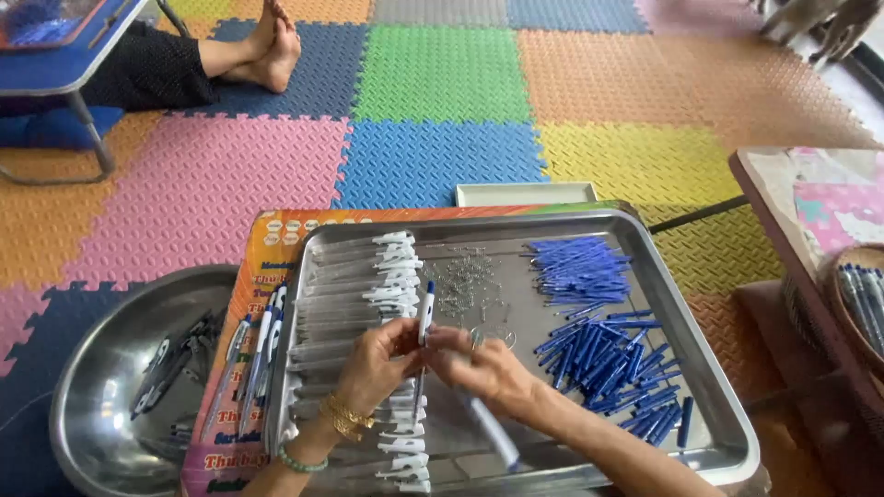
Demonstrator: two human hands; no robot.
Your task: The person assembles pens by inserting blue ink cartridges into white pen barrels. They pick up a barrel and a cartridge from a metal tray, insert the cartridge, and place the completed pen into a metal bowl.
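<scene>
Currently both hands meet over the middle of a shallow steel tray with a rolled rim. Left hand, bracelets at the wrist, has its grip closed on a slim pen held upright: clear barrel, white body, blue tip on top. Right hand pinches the same pen lower down, fingertips touching the left's; a second white pen lies under its wrist on the tray floor.

Tray contents, left to right: a column of clear barrels with white clips, side by side; a loose scatter of small metal springs; a pile of thin blue refills at the back right; chunkier blue plastic parts heaped in front of it.

Tray sits on a glossy orange printed sheet with red lettering down its left edge. Finished pens lie along that edge. Round steel bowl to the left holds a few more. Floor is studded foam puzzle mat in coloured squares. Another person's bare feet rest on the mat at the back left.
</scene>
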